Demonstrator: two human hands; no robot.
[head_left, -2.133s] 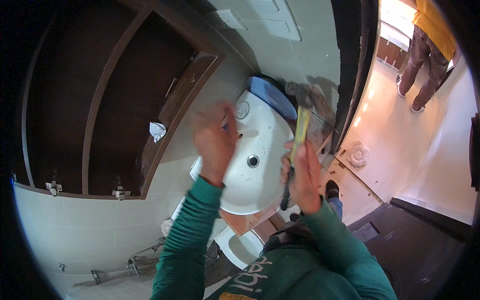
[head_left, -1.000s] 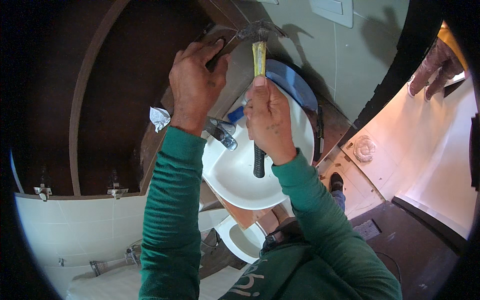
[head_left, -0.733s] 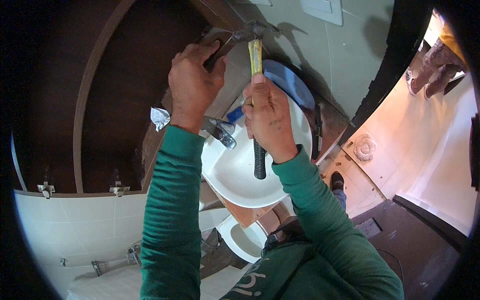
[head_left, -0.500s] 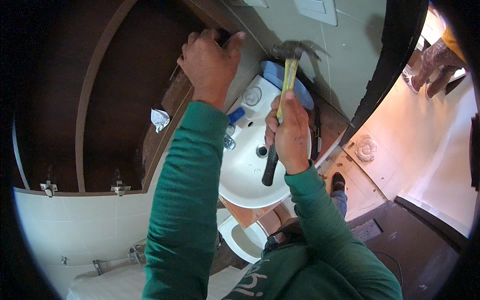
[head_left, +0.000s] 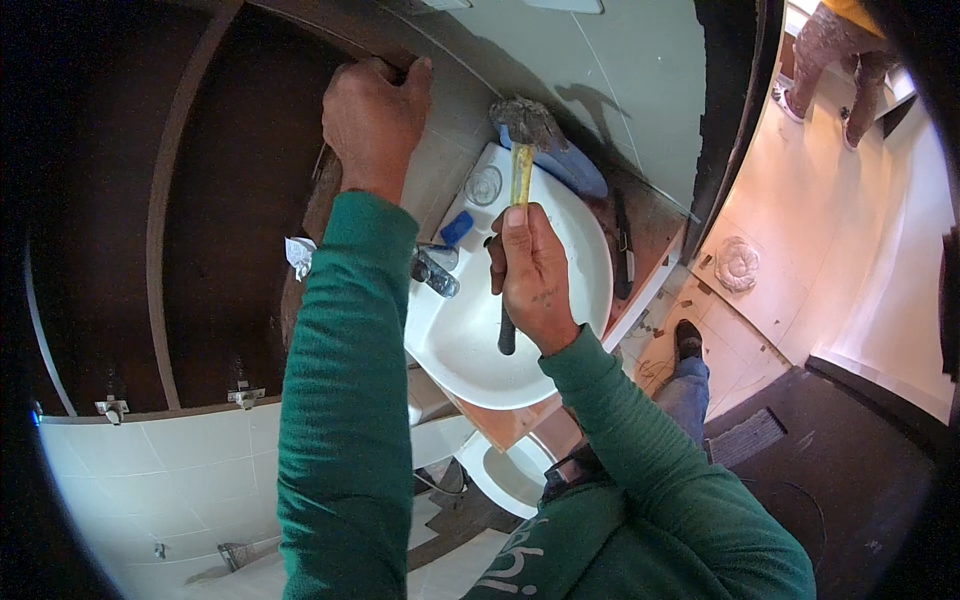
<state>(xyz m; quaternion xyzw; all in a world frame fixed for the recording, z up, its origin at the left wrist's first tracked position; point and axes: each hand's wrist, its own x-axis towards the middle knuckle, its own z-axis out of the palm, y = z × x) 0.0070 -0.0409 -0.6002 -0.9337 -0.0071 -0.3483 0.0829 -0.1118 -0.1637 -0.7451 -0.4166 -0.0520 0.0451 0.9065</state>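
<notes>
My right hand [head_left: 537, 275] is wrapped round a hammer [head_left: 521, 175] with a dark metal head, a yellow upper handle and a black grip. The hammer is raised above a white washbasin [head_left: 480, 385], its head blurred and pointing up toward the tiled wall. Farther left, my left hand [head_left: 372, 130] is closed at the edge of a dark brown wooden cabinet [head_left: 160, 250]. Its fingertips are hidden, and so is whatever they grip. A crumpled white paper [head_left: 298, 257] lies by the cabinet's edge, beside my left sleeve.
On the basin are a metal faucet [head_left: 437, 273], a blue block [head_left: 457, 228] and a clear glass [head_left: 484, 187]. A blue tub [head_left: 575, 168] stands behind it. A toilet [head_left: 505, 478] is below. Another person's legs [head_left: 825, 60] and a round coiled bundle [head_left: 737, 263] are at right.
The whole view has shifted, putting the basin farther left. The hammer's head has turned, and its shadow on the wall now lies farther from it. My left hand remains at the cabinet edge.
</notes>
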